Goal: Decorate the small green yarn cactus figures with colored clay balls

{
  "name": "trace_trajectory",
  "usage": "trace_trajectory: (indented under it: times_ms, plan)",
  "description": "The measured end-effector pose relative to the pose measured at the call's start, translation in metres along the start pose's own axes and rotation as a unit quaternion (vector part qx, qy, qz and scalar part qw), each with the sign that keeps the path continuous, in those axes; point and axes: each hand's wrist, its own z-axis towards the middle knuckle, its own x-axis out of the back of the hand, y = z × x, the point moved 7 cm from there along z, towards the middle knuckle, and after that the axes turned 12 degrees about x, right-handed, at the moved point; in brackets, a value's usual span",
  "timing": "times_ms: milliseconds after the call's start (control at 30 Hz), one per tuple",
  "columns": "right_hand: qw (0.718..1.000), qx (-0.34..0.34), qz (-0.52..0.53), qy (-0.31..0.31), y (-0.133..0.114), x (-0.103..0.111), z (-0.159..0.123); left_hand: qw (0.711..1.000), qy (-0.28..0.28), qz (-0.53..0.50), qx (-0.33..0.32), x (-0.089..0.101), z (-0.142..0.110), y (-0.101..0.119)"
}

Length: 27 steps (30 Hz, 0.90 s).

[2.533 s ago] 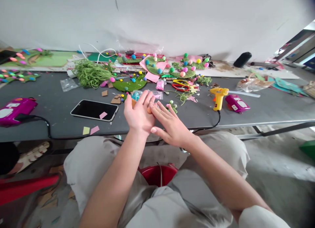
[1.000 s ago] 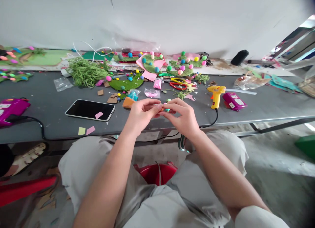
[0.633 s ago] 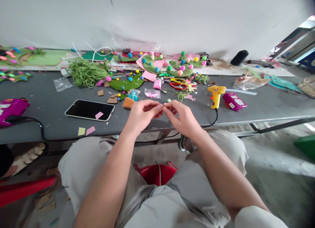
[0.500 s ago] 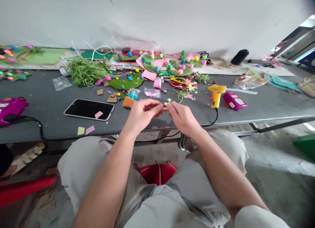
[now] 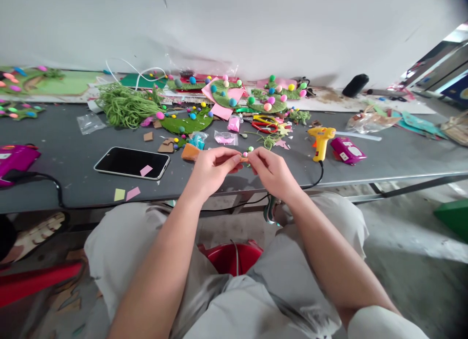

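Note:
My left hand [image 5: 215,169] and my right hand [image 5: 271,169] meet over the table's front edge, fingertips pinched on a small orange piece [image 5: 244,159]. Small pale green and pink pom-poms [image 5: 250,149] show just above it; whether they are fixed to it I cannot tell. Most of the piece is covered by my fingers. Left of my left hand lies an orange folded scrap [image 5: 190,152], beside a bag of blue bits [image 5: 198,140]. A bag of pink bits [image 5: 225,138] lies just beyond my hands.
A yellow glue gun [image 5: 321,141] with its black cord and a purple box [image 5: 348,150] are at right. At left lie a phone [image 5: 126,162], paper scraps and green yarn [image 5: 126,106]. Behind are pliers [image 5: 264,127] and green pieces with pom-poms [image 5: 190,120].
The fingers of my right hand have shifted slightly around the small orange piece. My left hand keeps nearly the same place.

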Motion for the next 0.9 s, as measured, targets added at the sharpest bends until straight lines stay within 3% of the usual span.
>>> trace_trajectory:
  times_ms: [100, 233, 367, 600, 767, 900]
  plan:
    - [1.000, -0.009, -0.026, -0.003, 0.002, -0.001, -0.001, 1.000, -0.008, 0.001, 0.006, -0.002, -0.001, -0.002]
    - [0.999, 0.029, -0.001, 0.035, 0.001, 0.002, 0.001, 1.000, -0.012, 0.004, 0.004, -0.002, -0.001, -0.002]
    - [0.997, 0.075, 0.005, -0.001, -0.006, -0.004, 0.003, 1.000, -0.019, 0.004, 0.010, -0.002, 0.000, -0.005]
    - [0.995, 0.088, -0.055, -0.009, -0.007, -0.007, 0.003, 1.000, -0.005, 0.001, 0.021, 0.001, 0.003, -0.009]
    - [0.991, 0.026, -0.112, 0.067, 0.003, 0.026, 0.005, 0.999, 0.054, 0.007, -0.004, 0.013, 0.005, -0.004]
    - [0.987, -0.006, -0.082, 0.140, 0.010, 0.049, 0.003, 0.997, 0.060, 0.034, -0.022, 0.015, 0.004, 0.002]
